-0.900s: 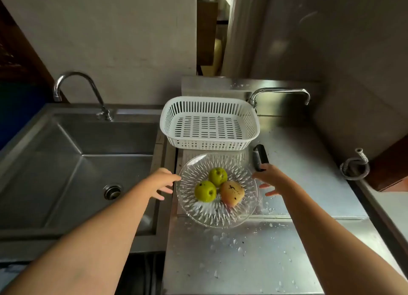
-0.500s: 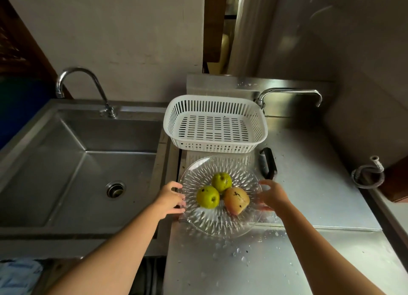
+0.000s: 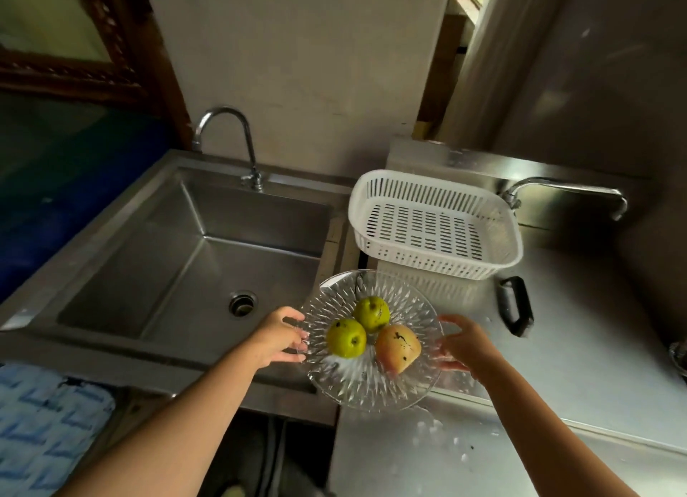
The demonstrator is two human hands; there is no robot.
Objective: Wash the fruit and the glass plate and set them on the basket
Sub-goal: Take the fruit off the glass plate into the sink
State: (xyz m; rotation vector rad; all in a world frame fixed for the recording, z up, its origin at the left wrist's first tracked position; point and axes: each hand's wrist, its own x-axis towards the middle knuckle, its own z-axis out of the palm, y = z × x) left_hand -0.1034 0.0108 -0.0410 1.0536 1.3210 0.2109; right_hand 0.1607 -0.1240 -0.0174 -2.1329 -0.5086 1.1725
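While both hands, left (image 3: 277,342) and right (image 3: 463,347), grip the plate (image 3: 368,381) with fruit (image 3: 346,337) at the sink (image 3: 178,258) edge, nothing looks washed; basket (image 3: 435,223) empty.

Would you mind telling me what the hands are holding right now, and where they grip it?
Both hands, left and right, hold the glass plate by opposite edges of its rim; the fruit rides on it.
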